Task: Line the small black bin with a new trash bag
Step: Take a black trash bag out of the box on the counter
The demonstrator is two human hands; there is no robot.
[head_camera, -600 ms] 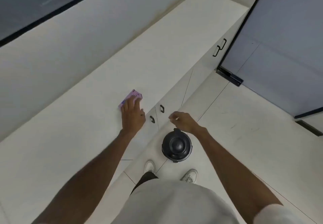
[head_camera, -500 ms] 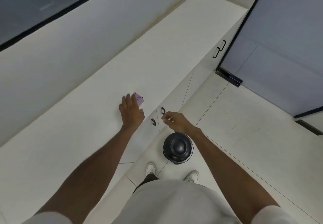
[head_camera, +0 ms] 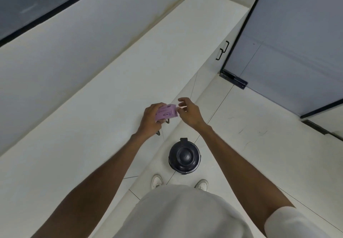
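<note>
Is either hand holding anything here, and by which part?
The left hand grips the purple box around its left end. The right hand is open at its right end, holding nothing.

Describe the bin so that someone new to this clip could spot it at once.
Find the long white counter with cabinets beneath. On the floor beside it, ahead of the white shoes, stands the small black bin. It is round, lidded, and the only dark thing there.

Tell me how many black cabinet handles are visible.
4: two handles on the far cabinet by the door, and two partly hidden behind the left hand holding the purple box. Others may be hidden.
</note>
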